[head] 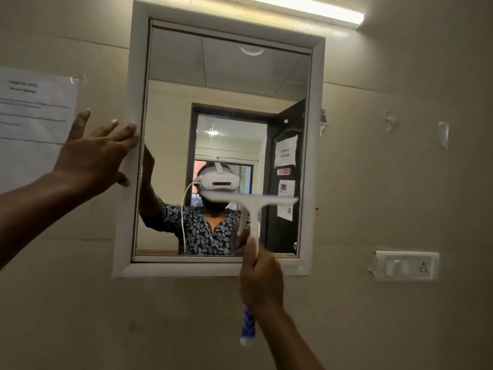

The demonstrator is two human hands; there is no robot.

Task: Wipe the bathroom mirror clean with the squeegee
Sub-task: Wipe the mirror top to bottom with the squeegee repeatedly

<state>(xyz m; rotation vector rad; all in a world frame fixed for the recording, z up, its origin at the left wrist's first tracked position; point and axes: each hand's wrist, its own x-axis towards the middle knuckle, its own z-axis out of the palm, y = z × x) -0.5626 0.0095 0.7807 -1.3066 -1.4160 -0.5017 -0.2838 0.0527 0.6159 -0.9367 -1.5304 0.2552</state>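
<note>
Squeegee (250, 209), white with a blue-patterned grip, is held up against the lower right of the wall-mounted mirror (226, 108), blade level and blurred. The right hand (260, 279) grasps its handle; the left hand (93, 153), fingers spread, presses the white frame (133, 102). Glass looks clear, with no streaks visible, so remaining work is hard to judge.

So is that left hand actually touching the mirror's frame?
Touching. The head view shows the left hand resting fingertips on the mirror frame.
</note>
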